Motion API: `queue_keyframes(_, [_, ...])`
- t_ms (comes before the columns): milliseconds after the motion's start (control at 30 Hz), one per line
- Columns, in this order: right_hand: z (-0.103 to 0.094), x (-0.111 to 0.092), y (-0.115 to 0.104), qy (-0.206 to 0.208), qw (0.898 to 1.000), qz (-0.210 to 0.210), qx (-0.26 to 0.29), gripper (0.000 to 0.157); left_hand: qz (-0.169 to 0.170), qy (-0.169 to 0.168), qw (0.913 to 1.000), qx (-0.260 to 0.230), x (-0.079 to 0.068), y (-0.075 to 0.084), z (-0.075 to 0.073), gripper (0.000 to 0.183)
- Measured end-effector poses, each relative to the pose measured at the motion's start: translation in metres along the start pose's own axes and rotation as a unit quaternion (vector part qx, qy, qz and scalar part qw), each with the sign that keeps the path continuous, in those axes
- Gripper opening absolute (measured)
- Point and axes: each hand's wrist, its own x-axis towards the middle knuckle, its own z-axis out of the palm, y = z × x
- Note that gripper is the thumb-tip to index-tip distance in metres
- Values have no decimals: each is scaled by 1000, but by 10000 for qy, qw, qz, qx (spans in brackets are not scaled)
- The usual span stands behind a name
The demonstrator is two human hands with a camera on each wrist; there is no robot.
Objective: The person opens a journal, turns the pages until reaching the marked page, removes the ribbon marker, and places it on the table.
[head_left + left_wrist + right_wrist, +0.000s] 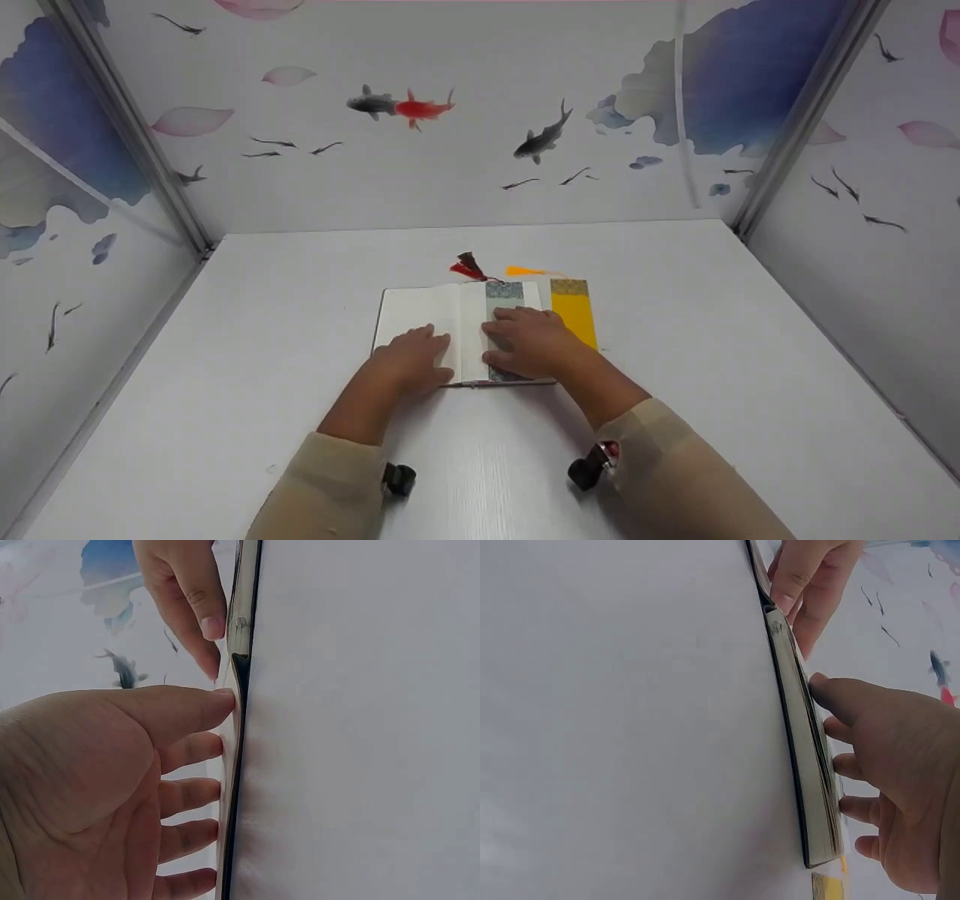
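A notebook (420,304) lies spread on the white table, its dark cover showing along the near edge. My left hand (412,360) rests on the left page with fingers extended; in the left wrist view its fingertips press the paper. A pale green bookmark (504,298) with a patterned band lies on the right page, a dark and red tassel beyond its top. My right hand (529,341) presses on the bookmark and page, fingers spread, hiding the bookmark's middle. In the right wrist view the page block (806,742) is thick under the right fingertips.
A yellow bookmark (574,311) with a patterned top lies just right of the notebook, its orange tassel (525,271) stretched leftward. White table surface (262,337) surrounds them. Printed panels (480,60) with fish and petals stand at the back and sides.
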Motion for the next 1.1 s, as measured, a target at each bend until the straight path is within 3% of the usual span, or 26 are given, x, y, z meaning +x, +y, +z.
queue_keyframes(800, [-1,-5,24,83,9988,291,382,58,72,-59,9999,77,-3,1,-4,71])
queue_keyframes(1000, [0,-2,24,323,9942,558,865,44,56,-69,10000,36,-3,2,-3,71])
queue_keyframes(1100, [-1,-3,25,550,9904,786,998,47,86,-108,9999,47,-2,1,-3,71])
